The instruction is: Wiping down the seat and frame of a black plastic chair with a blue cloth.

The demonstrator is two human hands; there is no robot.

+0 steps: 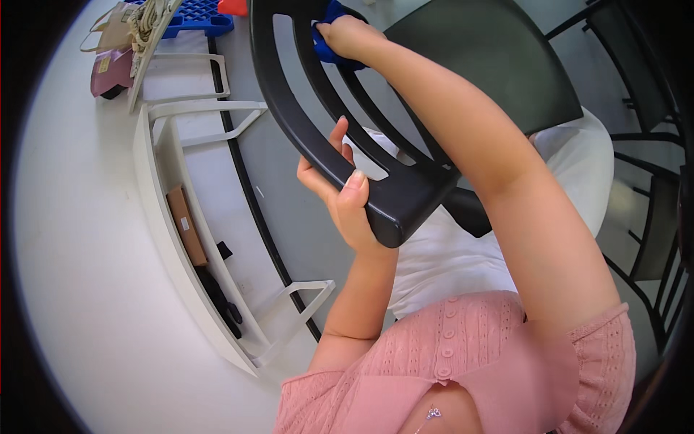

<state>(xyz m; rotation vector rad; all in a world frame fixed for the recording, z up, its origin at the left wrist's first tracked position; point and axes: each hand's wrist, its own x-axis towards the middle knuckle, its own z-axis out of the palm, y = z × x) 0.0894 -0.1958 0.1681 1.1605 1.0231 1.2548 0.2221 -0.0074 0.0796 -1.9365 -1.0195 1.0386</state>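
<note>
A black chair's slatted backrest (320, 130) extends from the upper middle down to the centre, tilted, over my lap. My left hand (347, 200) grips its outer rail near the lower end, thumb on the near side, some fingers showing through the slot. At the top, my right hand (352, 38) holds a dark blue cloth (328, 51) against the slats; its fingers are partly hidden by the cloth. The dark padded seat (482, 59) lies behind and to the right of the backrest, beyond my right forearm.
Left of the chair stands a white table (92, 217) with a shelf holding a cardboard box (187, 225) and black items. Bags (112, 70) and a bundle of rope lie at upper left, near a blue plastic pallet (198, 16). More dark chairs (631, 65) stand along the right.
</note>
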